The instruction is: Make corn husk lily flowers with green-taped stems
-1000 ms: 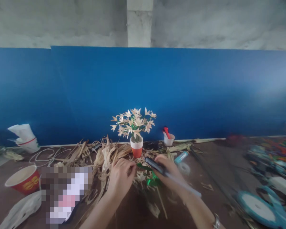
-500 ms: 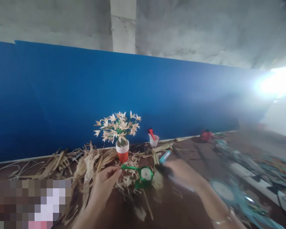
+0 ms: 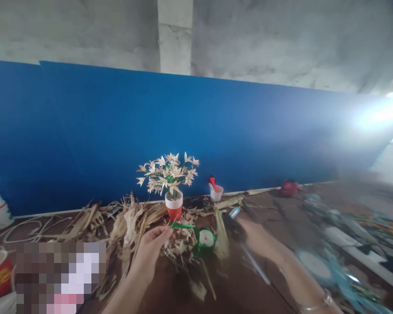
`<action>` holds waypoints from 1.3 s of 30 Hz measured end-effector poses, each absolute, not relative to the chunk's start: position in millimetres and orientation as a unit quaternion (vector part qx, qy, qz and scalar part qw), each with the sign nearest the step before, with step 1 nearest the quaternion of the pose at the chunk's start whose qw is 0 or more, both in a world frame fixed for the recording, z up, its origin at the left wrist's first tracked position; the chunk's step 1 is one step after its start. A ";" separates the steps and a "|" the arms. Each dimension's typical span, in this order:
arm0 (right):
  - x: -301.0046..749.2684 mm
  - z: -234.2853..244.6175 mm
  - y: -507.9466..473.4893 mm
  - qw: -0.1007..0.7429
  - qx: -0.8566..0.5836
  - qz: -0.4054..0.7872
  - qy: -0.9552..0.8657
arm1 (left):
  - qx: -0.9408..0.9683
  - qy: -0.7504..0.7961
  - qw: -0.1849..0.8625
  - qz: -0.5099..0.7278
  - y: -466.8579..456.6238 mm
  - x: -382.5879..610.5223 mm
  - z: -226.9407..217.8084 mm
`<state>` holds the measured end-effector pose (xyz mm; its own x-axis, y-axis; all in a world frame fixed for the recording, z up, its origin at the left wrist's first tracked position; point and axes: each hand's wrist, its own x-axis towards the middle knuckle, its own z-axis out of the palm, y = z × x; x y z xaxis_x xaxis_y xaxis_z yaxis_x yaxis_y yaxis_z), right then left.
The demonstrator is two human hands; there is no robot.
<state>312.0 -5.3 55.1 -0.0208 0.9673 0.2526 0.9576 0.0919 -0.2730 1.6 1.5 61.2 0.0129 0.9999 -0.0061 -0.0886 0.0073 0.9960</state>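
Behind both hands, a blue board (image 3: 183, 126) is seen at the back of a brown counter (image 3: 236, 288). To the left of the left hand (image 3: 153, 242) and beyond it, dry husks (image 3: 129, 229) are spread loosely. Just beyond the same hand, pale flowers (image 3: 170, 172) are carried upright in an orange and white pot (image 3: 174, 208). The right hand (image 3: 250, 233) is blurred beside a dark tool (image 3: 234, 229); whether the tool is gripped cannot be told. Between the two hands, a roll (image 3: 206, 238) of green ribbon (image 3: 185, 226) is placed on the counter, and the ribbon's end is pinched by thumb and finger of the left hand. Beyond the right hand, a little to its left, a white cup (image 3: 216, 195) is seen.
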 end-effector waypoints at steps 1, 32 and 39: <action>319.2 46.0 -5.4 0.147 -0.704 -0.001 -0.695 | 0.480 0.478 0.521 0.519 1.6 1.0 62.4; 170.1 67.6 -33.4 0.335 -0.444 -0.132 -0.821 | 0.688 0.557 0.231 0.403 -4.7 7.6 58.5; 184.2 122.8 -11.8 0.203 -0.372 -0.041 -0.905 | 0.846 0.410 -0.034 0.341 -13.8 8.7 65.3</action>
